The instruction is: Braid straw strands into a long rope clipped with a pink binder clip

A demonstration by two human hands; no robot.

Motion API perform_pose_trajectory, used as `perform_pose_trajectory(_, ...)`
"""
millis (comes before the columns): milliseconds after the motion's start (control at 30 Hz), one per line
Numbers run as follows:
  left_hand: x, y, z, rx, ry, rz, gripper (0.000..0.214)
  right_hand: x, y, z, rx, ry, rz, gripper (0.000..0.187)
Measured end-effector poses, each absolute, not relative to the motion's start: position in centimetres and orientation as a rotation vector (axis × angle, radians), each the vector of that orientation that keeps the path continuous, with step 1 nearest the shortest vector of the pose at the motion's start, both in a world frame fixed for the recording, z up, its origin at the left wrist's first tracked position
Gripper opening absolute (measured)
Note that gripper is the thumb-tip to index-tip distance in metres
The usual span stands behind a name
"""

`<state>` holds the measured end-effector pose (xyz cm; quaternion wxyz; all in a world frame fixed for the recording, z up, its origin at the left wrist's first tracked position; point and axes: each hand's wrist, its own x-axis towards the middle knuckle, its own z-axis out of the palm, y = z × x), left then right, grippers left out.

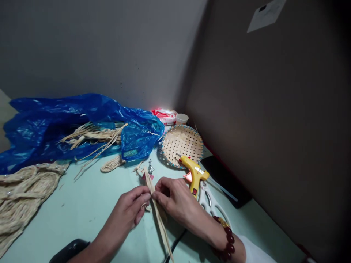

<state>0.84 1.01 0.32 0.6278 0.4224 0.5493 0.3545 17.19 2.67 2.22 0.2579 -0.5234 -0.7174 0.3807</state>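
Note:
A long pale strip of dried plant fibre (159,223) runs from the middle of the table down toward the front edge. My left hand (135,205) pinches it from the left, and a small curl of fibre shows by the fingers. From the right, my right hand (177,199) grips the same strip between thumb and fingertips. Red beads circle the right wrist. Just beyond the strip's far end lie a small metal clasp (150,167) and a pink scrap, partly covered. A yellow glue gun (195,173) rests against the woven basket (183,144), near my right hand.
White-handled scissors (210,201) lie beside the glue gun, near a black flat object (233,182). A blue plastic bag (71,109) holding fibre strands (95,135) spreads at the back left. Braided fibre work (24,201) sits at left. A paper cup (181,118) stands behind the basket.

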Motion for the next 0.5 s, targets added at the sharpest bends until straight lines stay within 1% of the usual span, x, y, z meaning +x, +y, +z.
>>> perform_pose_trajectory(67,0.85,1.04,0.44,1.026,1.252,0.801,0.029,17.17,2.29,2.2,-1.447,-2.015,0.947,0.011)
perform_pose_trajectory(167,0.71,1.2,0.17,1.076,1.231,0.792,0.03,17.28,1.95,2.16,-1.439,-2.066,0.93,0.012)
perform_pose_trajectory(300,0.59,1.29,-0.16,1.09,1.221,0.779,0.03,17.33,2.03,2.17,-1.423,-2.033,1.043,0.01)
perform_pose_trajectory(433,0.73,1.23,0.21,1.101,1.24,0.771,0.031,17.27,2.57,2.37,-1.385,-1.923,1.165,0.004)
perform_pose_trajectory(500,0.79,1.18,0.48,1.106,1.245,0.77,0.031,17.27,2.83,2.44,-1.336,-1.873,1.233,0.006)
